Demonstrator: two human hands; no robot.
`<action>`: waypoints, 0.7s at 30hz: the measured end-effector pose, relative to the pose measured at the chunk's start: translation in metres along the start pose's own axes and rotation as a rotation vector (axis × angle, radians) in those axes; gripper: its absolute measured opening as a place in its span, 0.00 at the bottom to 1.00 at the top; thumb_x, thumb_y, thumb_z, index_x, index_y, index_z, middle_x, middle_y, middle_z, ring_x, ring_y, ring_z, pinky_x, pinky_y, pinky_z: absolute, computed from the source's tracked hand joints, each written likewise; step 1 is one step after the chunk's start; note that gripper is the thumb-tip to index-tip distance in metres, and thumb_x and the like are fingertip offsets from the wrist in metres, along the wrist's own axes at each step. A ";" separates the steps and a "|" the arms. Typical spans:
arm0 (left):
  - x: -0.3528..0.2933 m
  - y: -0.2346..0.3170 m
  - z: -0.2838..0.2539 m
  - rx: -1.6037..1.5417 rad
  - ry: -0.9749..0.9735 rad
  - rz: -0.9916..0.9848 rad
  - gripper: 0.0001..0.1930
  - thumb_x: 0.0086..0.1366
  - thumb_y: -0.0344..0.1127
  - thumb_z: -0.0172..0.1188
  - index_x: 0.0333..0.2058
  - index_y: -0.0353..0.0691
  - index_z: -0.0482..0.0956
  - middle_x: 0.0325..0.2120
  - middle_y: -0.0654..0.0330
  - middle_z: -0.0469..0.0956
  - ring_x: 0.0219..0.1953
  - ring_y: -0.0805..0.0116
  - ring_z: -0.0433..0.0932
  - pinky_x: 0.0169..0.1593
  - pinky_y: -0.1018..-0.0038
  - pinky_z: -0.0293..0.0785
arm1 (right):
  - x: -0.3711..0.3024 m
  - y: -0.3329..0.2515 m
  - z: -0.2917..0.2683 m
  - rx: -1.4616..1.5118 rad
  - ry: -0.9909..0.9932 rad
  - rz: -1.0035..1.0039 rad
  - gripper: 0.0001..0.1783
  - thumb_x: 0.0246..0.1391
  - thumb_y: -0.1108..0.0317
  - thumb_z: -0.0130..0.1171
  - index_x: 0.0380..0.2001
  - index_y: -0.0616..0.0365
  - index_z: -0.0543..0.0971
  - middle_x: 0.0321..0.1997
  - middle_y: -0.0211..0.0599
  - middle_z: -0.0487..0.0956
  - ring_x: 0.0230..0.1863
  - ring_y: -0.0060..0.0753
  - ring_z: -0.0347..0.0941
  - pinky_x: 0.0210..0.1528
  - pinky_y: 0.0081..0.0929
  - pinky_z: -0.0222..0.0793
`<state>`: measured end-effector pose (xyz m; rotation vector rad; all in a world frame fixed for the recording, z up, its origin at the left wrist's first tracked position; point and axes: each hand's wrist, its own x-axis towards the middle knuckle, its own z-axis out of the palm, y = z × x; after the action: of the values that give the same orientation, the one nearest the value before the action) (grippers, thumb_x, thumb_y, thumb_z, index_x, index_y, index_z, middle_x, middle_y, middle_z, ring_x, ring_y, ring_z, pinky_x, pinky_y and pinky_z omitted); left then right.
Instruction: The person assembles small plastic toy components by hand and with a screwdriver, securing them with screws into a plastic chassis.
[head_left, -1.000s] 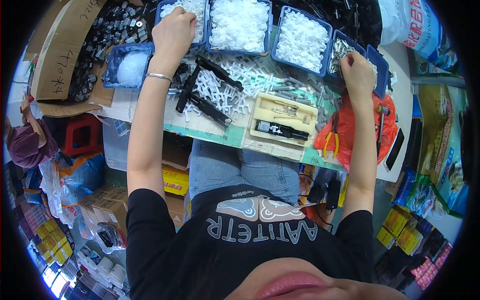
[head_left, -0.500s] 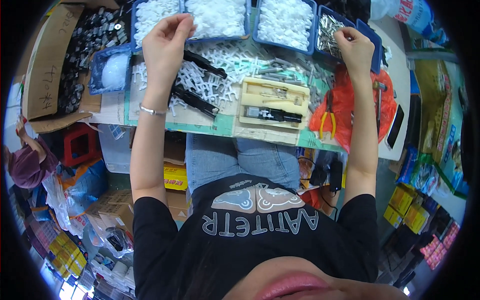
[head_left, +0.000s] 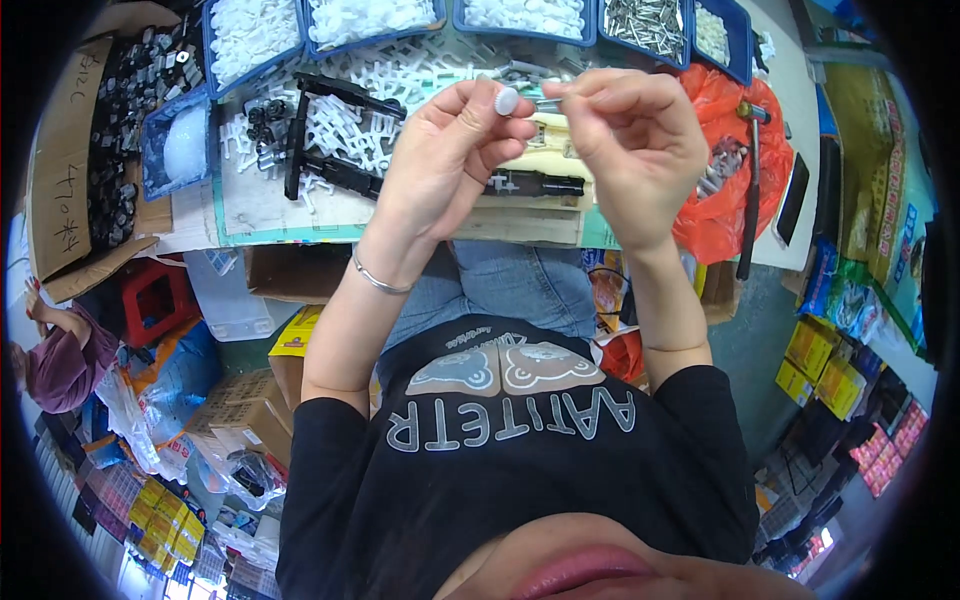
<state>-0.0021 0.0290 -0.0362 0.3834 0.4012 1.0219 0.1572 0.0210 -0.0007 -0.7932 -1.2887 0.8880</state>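
Your left hand pinches a small round white plastic disc; just right of it, your right hand is clamped on a thin silver metal pin. Beneath both hands sits a cream rectangular block; beyond them, a blue rectangular plastic tray holds loose white pieces.

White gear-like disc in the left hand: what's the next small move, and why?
Perhaps bring the metal pin to the white gear-like disc: the right hand pinches the pin, the left hand holds the disc, and they appear close but apart.
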 end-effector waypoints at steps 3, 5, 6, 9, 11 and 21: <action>-0.003 -0.008 0.004 -0.071 -0.016 -0.040 0.11 0.66 0.38 0.54 0.40 0.37 0.74 0.35 0.58 0.78 0.35 0.73 0.79 0.37 0.83 0.79 | -0.006 0.001 0.001 -0.098 -0.031 -0.050 0.09 0.45 0.85 0.60 0.29 0.64 0.72 0.34 0.40 0.78 0.35 0.23 0.77 0.39 0.20 0.75; -0.005 -0.010 0.007 -0.096 -0.008 -0.059 0.10 0.67 0.39 0.53 0.40 0.38 0.74 0.35 0.60 0.78 0.35 0.74 0.79 0.36 0.82 0.79 | -0.007 0.001 0.003 -0.151 -0.026 -0.085 0.10 0.44 0.85 0.62 0.28 0.64 0.73 0.32 0.41 0.79 0.32 0.23 0.77 0.36 0.19 0.75; -0.005 -0.010 0.008 -0.099 -0.004 -0.060 0.10 0.67 0.39 0.53 0.40 0.38 0.74 0.35 0.60 0.78 0.35 0.74 0.79 0.36 0.82 0.79 | -0.008 0.001 0.003 -0.152 -0.027 -0.080 0.10 0.44 0.85 0.62 0.28 0.64 0.73 0.32 0.41 0.79 0.32 0.23 0.77 0.36 0.19 0.75; -0.005 -0.013 0.010 -0.153 -0.019 -0.061 0.11 0.67 0.39 0.52 0.40 0.38 0.75 0.34 0.61 0.78 0.35 0.75 0.79 0.36 0.82 0.78 | -0.008 0.001 0.004 -0.228 -0.042 -0.181 0.10 0.42 0.84 0.63 0.27 0.63 0.73 0.31 0.40 0.80 0.31 0.24 0.78 0.33 0.19 0.75; -0.005 -0.016 0.008 -0.172 -0.044 -0.050 0.11 0.67 0.40 0.52 0.39 0.38 0.75 0.34 0.62 0.78 0.34 0.76 0.79 0.36 0.83 0.78 | -0.009 0.001 0.006 -0.330 -0.050 -0.263 0.11 0.40 0.84 0.64 0.25 0.61 0.73 0.29 0.40 0.80 0.28 0.27 0.78 0.31 0.20 0.74; -0.018 -0.017 0.008 -0.097 0.071 -0.108 0.11 0.66 0.40 0.55 0.38 0.38 0.76 0.31 0.62 0.78 0.32 0.76 0.78 0.36 0.81 0.77 | -0.017 -0.004 0.006 -0.623 -0.161 -0.373 0.12 0.36 0.82 0.65 0.24 0.60 0.73 0.26 0.38 0.78 0.26 0.34 0.77 0.28 0.24 0.72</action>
<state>0.0063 0.0046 -0.0357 0.2365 0.4297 0.9476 0.1511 0.0040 -0.0040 -0.9241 -1.8212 0.2447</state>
